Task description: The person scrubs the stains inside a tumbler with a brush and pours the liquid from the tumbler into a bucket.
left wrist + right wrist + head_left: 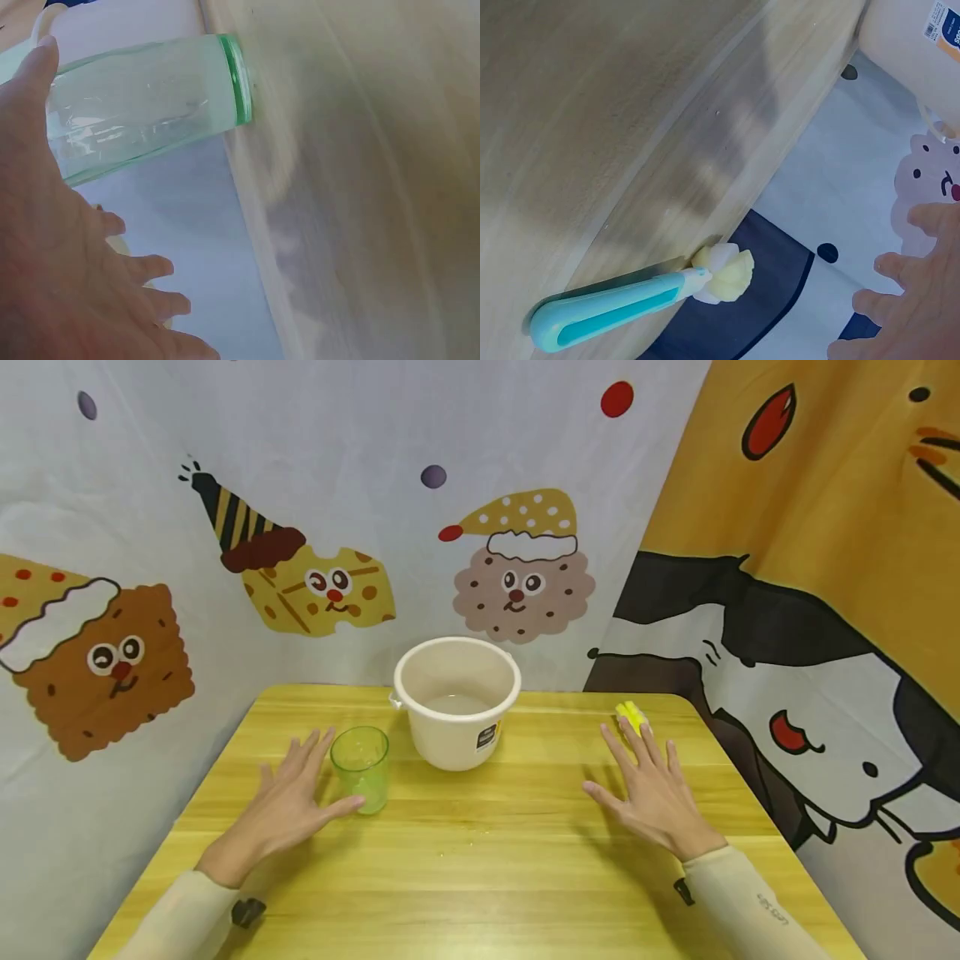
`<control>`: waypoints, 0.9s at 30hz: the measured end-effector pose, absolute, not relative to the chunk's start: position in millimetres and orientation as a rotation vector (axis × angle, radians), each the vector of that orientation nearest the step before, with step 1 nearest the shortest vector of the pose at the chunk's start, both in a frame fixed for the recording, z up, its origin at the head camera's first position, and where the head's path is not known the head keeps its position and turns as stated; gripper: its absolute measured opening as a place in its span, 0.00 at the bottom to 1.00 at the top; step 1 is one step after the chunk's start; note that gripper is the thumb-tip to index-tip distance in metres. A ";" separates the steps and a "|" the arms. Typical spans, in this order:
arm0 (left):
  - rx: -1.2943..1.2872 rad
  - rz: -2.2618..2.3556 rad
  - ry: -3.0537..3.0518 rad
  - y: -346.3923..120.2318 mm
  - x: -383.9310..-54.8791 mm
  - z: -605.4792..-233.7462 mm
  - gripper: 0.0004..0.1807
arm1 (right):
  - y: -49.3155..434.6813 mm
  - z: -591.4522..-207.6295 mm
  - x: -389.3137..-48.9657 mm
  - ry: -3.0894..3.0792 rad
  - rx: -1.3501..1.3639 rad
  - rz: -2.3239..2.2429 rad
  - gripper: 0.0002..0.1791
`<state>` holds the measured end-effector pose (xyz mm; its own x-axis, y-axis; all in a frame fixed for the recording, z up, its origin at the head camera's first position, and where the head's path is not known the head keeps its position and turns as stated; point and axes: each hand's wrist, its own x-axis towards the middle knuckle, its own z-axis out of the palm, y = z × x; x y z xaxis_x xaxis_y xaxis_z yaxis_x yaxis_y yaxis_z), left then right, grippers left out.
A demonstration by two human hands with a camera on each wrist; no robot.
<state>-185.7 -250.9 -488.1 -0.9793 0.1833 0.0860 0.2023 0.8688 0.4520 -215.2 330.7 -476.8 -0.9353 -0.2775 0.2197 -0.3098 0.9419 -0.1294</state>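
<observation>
A clear green drinking glass [362, 777] stands upright on the table, just right of my left hand [288, 806]. That hand has its fingers spread, with the thumb overlapping the lower glass in the head view. A sponge cup brush [630, 300] lies on the table at the right, its teal handle and yellow-and-white head plain in the right wrist view. My right hand [656, 793] is held above the table with fingers spread and nothing in them. In the head view it hides the handle, and only the yellow sponge head [632, 717] shows past the fingertips.
A cream plastic bucket [459, 739] with a dark label stands at the back middle, holding what looks like a little water. Small drops dot the wooden table [465, 893] in front of it. A cartoon-printed curtain [360, 435] hangs right behind the table.
</observation>
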 end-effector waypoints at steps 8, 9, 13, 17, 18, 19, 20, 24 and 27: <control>-0.346 -0.852 -2.932 -248.7 -189.5 -489.1 0.72 | 330.7 -474.3 -216.8 -2.907 0.454 0.226 0.58; -0.355 -0.885 -2.917 -248.2 -190.5 -488.9 0.73 | 330.8 -473.6 -217.2 -2.907 0.456 0.227 0.57; -0.381 -1.003 -2.849 -246.1 -196.1 -488.5 0.75 | 332.0 -471.2 -219.4 -2.911 0.456 0.218 0.56; -0.373 -1.087 -2.807 -244.1 -200.1 -486.6 0.74 | 333.2 -468.9 -220.5 -2.920 0.453 0.212 0.56; -0.371 -1.098 -2.802 -243.6 -200.7 -486.0 0.74 | 333.1 -468.4 -220.6 -2.921 0.453 0.215 0.56; -0.372 -1.113 -2.797 -243.2 -201.2 -485.7 0.73 | 333.3 -468.4 -220.5 -2.921 0.451 0.215 0.56; -0.374 -1.129 -2.794 -242.6 -201.6 -485.3 0.73 | 333.6 -468.8 -220.2 -2.921 0.449 0.215 0.55; -0.385 -1.214 -2.780 -239.4 -202.1 -485.1 0.70 | 334.6 -470.6 -219.7 -2.921 0.437 0.232 0.54; -0.385 -1.262 -2.768 -236.8 -201.8 -485.3 0.69 | 335.5 -471.2 -221.2 -2.928 0.434 0.247 0.54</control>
<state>-201.8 -236.8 -485.3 -0.9656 0.1954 0.1715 0.2576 0.6302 0.7325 -221.2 335.5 -471.2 -0.9430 -0.2715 0.1925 -0.3000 0.9439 -0.1380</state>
